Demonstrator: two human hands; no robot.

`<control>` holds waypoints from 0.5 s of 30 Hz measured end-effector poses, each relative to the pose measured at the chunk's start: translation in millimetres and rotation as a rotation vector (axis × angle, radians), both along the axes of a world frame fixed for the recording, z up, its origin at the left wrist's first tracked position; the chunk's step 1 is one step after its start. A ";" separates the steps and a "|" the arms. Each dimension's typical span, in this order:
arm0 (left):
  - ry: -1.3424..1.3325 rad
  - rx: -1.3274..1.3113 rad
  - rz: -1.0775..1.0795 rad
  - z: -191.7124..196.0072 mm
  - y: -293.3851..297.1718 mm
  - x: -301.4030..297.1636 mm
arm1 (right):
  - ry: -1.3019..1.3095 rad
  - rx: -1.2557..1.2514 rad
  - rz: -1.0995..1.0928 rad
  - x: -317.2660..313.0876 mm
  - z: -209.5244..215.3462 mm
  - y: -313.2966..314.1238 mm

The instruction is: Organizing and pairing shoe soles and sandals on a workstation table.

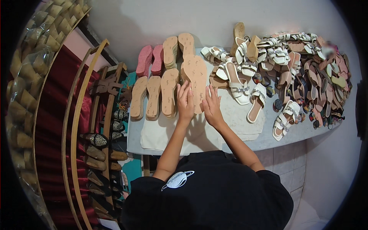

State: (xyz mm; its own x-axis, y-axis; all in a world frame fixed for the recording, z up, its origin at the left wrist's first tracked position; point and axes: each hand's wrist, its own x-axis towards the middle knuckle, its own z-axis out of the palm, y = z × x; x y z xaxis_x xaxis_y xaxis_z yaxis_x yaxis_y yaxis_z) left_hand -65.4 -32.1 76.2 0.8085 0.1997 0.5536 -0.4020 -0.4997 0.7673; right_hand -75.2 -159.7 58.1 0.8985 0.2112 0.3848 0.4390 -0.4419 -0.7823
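Observation:
A tall stack of tan shoe insoles [195, 76] with small dark printed marks stands at the middle of the table. My left hand [185, 102] lies along its left edge, fingers stretched out. On the opposite edge rests my right hand [212, 108], its fingers also straight and slightly spread. Both hands touch the sides of the stack near its close end; neither has fingers wrapped round it. Left of it, more tan insole stacks [154, 96] stand in a row. Behind these are further tan stacks [170, 50] and two pink stacks [144, 60].
White strappy sandals [239, 86] lie just right of my hands. A large heap of sandals and shoes [312, 82] fills the table's right end. White cloth [165, 136] covers part of the table [295, 134]. Wooden racks [82, 103] with shoes and shoe lasts [27, 92] stand at left.

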 end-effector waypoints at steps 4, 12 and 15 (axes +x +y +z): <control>0.047 -0.052 -0.076 -16.4 17.7 13.8 | 0.087 -0.070 0.016 7.6 -6.5 11.7; 0.124 -0.162 -0.077 -31.5 25.1 18.7 | 0.133 -0.102 0.021 14.6 -14.0 21.5; 0.137 -0.187 -0.068 -36.2 25.4 20.5 | 0.139 -0.097 0.029 17.4 -15.9 22.0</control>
